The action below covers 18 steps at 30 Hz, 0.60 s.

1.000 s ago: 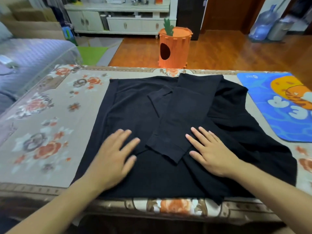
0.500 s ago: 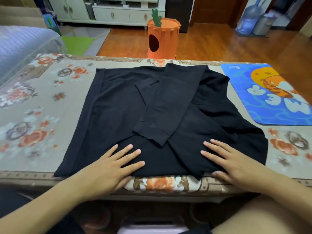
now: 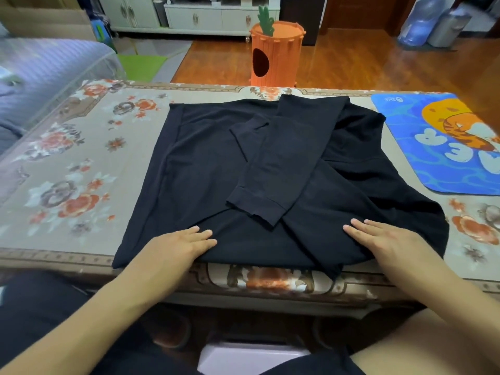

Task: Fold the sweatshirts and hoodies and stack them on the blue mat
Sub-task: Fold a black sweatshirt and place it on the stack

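I am resting my left hand (image 3: 173, 249) flat on the near left part of the black sweatshirt (image 3: 205, 169), fingers straight and released, grasping nothing, and I am pressing my right hand (image 3: 387, 240) flat on the near right part in the same way, its fingers spread on the cloth. The sweatshirt is lying in the middle of the bench (image 3: 67, 169), its near hem reaching the bench's front edge and a corner of cloth hanging just over it between my hands. Its long axis is running from my side toward the far edge, and the two sleeves (image 3: 281, 163) are lying folded over the body, cuffs pointing toward me, the upper one slanting slightly left. Bare flowered bench is showing on the left of the garment, a wide band of it, and a narrower strip on the right. The blue mat (image 3: 422, 158) is lying at the far right of the bench, just beside the sweatshirt's right shoulder and nearly touching it; a small pale logo is sitting in its far corner, too blurred for me to read. An orange carrot-shaped bin (image 3: 276, 55) is standing on the floor beyond the far edge.
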Motion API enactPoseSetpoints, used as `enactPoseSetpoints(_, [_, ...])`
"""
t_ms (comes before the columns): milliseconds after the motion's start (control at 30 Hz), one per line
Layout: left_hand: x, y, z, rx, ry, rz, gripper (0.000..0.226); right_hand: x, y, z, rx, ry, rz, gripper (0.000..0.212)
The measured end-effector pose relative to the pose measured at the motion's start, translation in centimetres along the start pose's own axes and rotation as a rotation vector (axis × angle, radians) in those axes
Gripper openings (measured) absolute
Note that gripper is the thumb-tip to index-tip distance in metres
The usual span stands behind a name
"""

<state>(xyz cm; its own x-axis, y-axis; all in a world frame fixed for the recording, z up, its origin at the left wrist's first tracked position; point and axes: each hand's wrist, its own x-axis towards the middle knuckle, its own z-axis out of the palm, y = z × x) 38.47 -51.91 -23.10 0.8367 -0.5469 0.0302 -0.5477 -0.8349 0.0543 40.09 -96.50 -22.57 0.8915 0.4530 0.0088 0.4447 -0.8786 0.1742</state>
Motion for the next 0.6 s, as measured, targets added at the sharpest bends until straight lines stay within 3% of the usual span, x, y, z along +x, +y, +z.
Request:
enactPoseSetpoints(67, [-0.5,-0.2,-1.2,0.014,-0.069,0.062,0.073,-0.3,-0.3,-1.5,-0.045,-0.053,-0.044,0.086])
enactPoseSetpoints(133, [-0.6,-0.4,-2.4,0.01,-0.174,0.083,0.078,0.0,-0.4,-3.8,-0.066,-0.208,-0.051,0.083])
enactPoseSetpoints(233, [0.3,-2.4,-5.7,-0.243,-0.393,-0.068,0.072,1.9,0.7,-7.1,0.04,-0.5,0.023,0.08])
enactPoseSetpoints(333, [3.6,-6.1,-9.5,-0.38,-0.515,-0.173,0.048,6.0,2.4,-9.1,0.157,-0.646,0.104,0.058])
enactPoseSetpoints(467, [9.0,-11.3,-11.1,-0.208,-0.457,-0.305,0.032,11.5,5.5,-9.9,0.138,-0.535,0.335,0.047])
enactPoseSetpoints(600, [13.5,-12.0,-7.0,-0.101,-0.381,-0.482,0.025,14.3,5.2,-6.7,-0.013,-0.43,0.479,0.035])
